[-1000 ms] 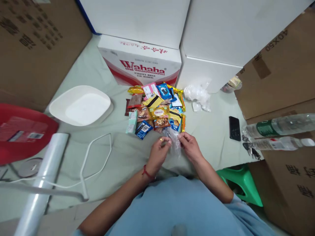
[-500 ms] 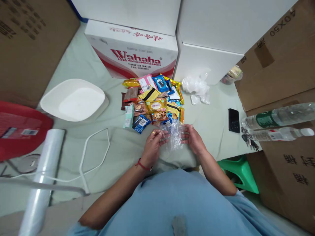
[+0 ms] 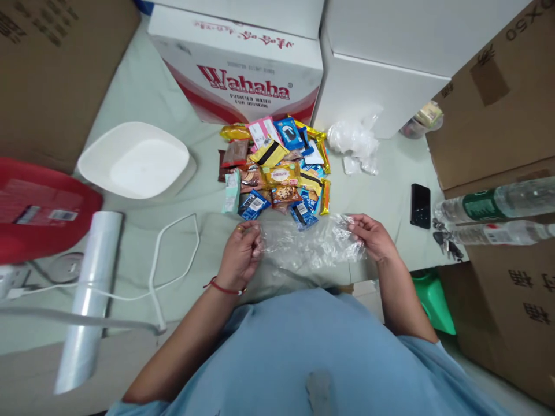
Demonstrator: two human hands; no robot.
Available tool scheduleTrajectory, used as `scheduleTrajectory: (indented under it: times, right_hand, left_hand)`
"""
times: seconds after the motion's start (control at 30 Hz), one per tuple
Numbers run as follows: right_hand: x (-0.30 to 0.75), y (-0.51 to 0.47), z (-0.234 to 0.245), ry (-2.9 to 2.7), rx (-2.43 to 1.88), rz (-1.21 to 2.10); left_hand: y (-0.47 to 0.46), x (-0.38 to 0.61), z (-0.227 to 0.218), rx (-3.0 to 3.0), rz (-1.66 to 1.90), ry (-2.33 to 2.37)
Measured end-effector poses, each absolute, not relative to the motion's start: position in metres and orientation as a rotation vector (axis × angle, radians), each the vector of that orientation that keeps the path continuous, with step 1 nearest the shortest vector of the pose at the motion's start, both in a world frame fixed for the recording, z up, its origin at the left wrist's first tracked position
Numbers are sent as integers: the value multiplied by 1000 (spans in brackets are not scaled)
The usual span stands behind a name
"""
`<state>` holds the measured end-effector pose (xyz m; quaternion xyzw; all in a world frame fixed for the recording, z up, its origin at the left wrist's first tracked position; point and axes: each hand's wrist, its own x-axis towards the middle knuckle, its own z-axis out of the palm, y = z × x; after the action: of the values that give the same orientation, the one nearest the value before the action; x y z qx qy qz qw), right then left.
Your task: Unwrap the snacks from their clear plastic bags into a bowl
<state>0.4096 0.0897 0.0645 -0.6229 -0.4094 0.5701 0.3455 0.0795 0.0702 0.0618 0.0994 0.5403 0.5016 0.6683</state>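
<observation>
A clear plastic bag [image 3: 310, 245] is stretched flat between my two hands, just above the pale green table [image 3: 173, 104]. My left hand [image 3: 240, 251] pinches its left edge; a ring shows on one finger and a red string circles the wrist. My right hand [image 3: 373, 237] grips the bag's right edge. Just beyond the bag lies a pile of colourful snack packets [image 3: 275, 167].
A white square bowl [image 3: 136, 159] sits at the left, with a red basin [image 3: 43, 202], a roll of clear film [image 3: 89, 294] and a white cable [image 3: 173, 254]. Crumpled plastic bags [image 3: 353, 141], a black phone [image 3: 420, 205], keys and water bottles [image 3: 494, 205] lie right. Cartons ring the table.
My hands have moved apart, pulling the bunched clear bag out wide between them. The view has shifted slightly.
</observation>
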Motion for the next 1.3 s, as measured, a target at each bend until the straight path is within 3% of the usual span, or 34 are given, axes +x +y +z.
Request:
scheduleTrajectory:
  times: [0.1, 0.2, 0.37, 0.53, 0.7, 0.87, 1.07, 1.2, 1.3]
  right_hand:
    - [422, 83, 67, -1305, -1810, 1016]
    - [406, 74, 83, -1679, -1696, 570]
    - [336, 64, 89, -2391, -1195, 599]
    - [303, 69, 58, -2314, -1469, 476]
    - [306, 62, 62, -2067, -1471, 489]
    - [290, 43, 69, -2256, -1441, 536]
    - [281, 49, 50, -2235, -1533, 640]
    - [306, 67, 55, -1909, -1424, 953]
    - [330, 87, 63, -1678, -1436, 1307]
  left_hand:
    - [65, 71, 64, 115, 1092, 1178]
    - [64, 74, 66, 63, 1093, 1158]
    - [71, 86, 77, 141, 1098, 1098]
    - [64, 82, 93, 420, 1041, 1041]
    - [42, 72, 90, 648, 1212, 1226]
    - [20, 73, 71, 908, 1500, 1412]
    - [1, 72, 16, 1946, 908, 1460]
    - [3, 48, -5, 2206, 680, 1323]
    - [6, 19, 5, 2228, 566, 1098]
